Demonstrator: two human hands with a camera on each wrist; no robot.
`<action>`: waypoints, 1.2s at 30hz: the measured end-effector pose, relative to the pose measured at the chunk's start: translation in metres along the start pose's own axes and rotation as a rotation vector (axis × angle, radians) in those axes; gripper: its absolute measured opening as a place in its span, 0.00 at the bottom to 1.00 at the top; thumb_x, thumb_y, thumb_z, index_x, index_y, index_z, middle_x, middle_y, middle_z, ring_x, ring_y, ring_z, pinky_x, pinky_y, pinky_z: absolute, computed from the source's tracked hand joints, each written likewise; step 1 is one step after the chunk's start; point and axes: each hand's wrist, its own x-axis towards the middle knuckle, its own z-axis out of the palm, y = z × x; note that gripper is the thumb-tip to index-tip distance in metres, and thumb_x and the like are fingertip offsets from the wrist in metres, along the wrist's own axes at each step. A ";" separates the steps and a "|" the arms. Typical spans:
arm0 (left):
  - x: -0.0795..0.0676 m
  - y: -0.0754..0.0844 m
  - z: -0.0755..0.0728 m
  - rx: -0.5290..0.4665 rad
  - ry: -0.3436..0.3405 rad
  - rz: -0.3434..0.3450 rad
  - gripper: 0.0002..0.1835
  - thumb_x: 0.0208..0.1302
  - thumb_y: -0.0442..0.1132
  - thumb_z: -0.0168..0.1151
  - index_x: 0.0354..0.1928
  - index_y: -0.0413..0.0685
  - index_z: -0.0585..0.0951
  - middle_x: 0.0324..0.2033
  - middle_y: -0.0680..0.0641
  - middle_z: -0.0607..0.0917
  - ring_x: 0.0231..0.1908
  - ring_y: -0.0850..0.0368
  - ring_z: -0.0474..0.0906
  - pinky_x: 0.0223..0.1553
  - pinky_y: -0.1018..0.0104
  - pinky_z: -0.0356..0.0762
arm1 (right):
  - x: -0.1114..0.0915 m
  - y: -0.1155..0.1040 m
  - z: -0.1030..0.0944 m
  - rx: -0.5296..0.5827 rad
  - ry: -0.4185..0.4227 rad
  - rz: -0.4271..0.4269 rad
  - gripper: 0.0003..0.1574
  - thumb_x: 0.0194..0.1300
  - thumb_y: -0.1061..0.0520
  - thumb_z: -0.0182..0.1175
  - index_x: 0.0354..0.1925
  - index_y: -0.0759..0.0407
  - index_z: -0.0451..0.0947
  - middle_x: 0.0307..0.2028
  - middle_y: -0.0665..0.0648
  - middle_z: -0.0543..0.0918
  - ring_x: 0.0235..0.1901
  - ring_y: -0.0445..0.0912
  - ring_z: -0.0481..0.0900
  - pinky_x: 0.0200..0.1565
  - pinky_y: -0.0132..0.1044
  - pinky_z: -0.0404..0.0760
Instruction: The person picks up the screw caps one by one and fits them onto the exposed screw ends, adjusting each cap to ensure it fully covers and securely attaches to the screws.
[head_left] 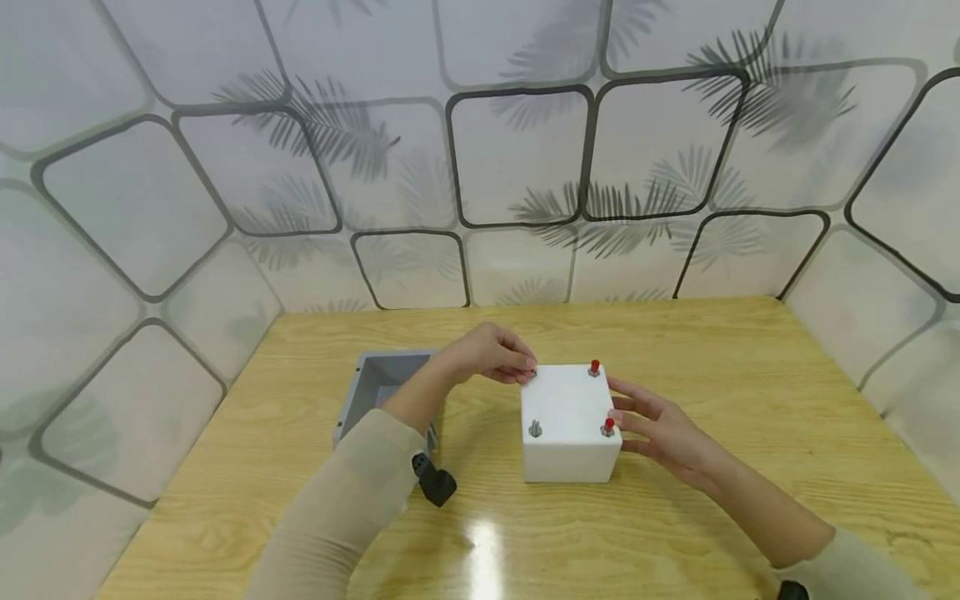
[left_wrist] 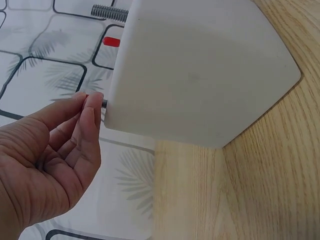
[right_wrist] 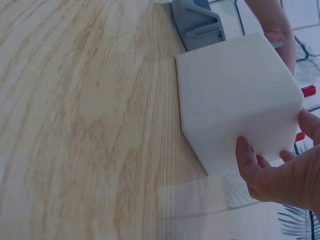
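A white box [head_left: 567, 404] stands on the table, with short threaded metal bolts at its top corners. Red caps [head_left: 595, 367] cover both bolts on its right side, while the front-left bolt [head_left: 535, 428] is bare. At the back-left corner, my left hand [head_left: 495, 354] pinches something small on the bolt; a trace of red shows between thumb and fingers in the left wrist view, mostly hidden by the fingertips. My right hand [head_left: 660, 429] rests its spread fingertips [right_wrist: 244, 150] against the box's right side, thumb near the top edge by the front red cap.
A grey plastic bin [head_left: 362, 392] sits left of the box, partly covered by my left forearm. A black device [head_left: 433, 481] is strapped at my left wrist. Patterned walls [head_left: 517, 158] rise behind and beside the wooden table [head_left: 480, 492].
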 end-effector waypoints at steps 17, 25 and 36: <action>0.001 -0.003 0.001 -0.008 0.018 -0.024 0.08 0.63 0.33 0.61 0.41 0.36 0.83 0.26 0.48 0.86 0.25 0.60 0.82 0.29 0.70 0.81 | 0.001 -0.001 0.000 -0.006 0.012 0.012 0.44 0.69 0.54 0.56 0.74 0.59 0.45 0.68 0.71 0.53 0.54 0.46 0.74 0.52 0.42 0.79; 0.001 -0.005 0.001 -0.006 0.006 -0.067 0.08 0.63 0.37 0.62 0.41 0.41 0.83 0.27 0.49 0.86 0.26 0.60 0.83 0.29 0.69 0.80 | 0.000 -0.001 0.001 0.001 0.013 0.012 0.44 0.69 0.54 0.56 0.73 0.60 0.46 0.68 0.71 0.54 0.53 0.45 0.74 0.52 0.42 0.79; 0.003 -0.008 -0.001 0.003 -0.025 -0.045 0.09 0.64 0.38 0.61 0.42 0.40 0.83 0.29 0.49 0.86 0.28 0.60 0.84 0.36 0.64 0.83 | 0.001 0.000 0.000 0.003 0.014 0.009 0.43 0.69 0.55 0.56 0.73 0.59 0.46 0.68 0.71 0.54 0.52 0.45 0.75 0.51 0.43 0.79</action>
